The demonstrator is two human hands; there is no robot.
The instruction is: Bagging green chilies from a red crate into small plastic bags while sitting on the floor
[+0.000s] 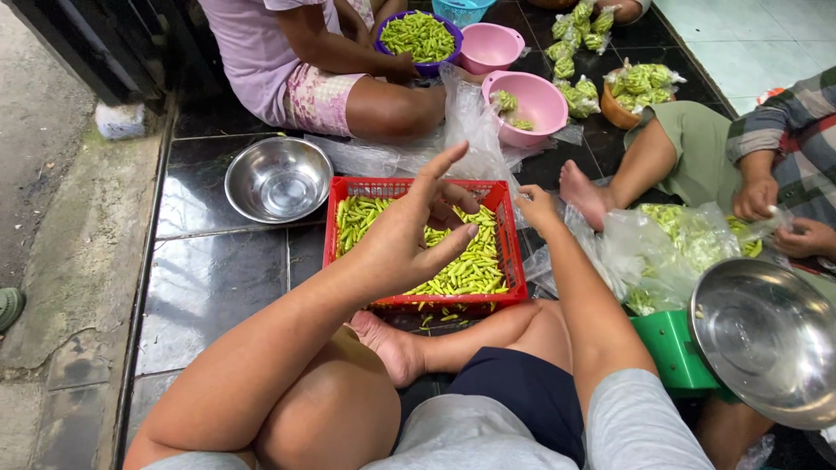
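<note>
Bent knees front the red basket (503, 228) of green chilies (466, 265), left hand (409, 228) spread above it, right hand (538, 209) pinching clear plastic bag (470, 130) at its right corner, steel bowl (279, 178) to its left.

1. Grey short sleeves cover both upper arms; the forearms are bare.
2. Dark navy shorts show at the lap.
3. The left hand (409, 231) and right hand (538, 207) wear no gloves.
4. The feet are bare.

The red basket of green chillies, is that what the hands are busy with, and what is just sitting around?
In use: left hand, right hand, red basket, green chillies.

Sitting around: steel bowl, pink bowls, green scale's pan.
</note>
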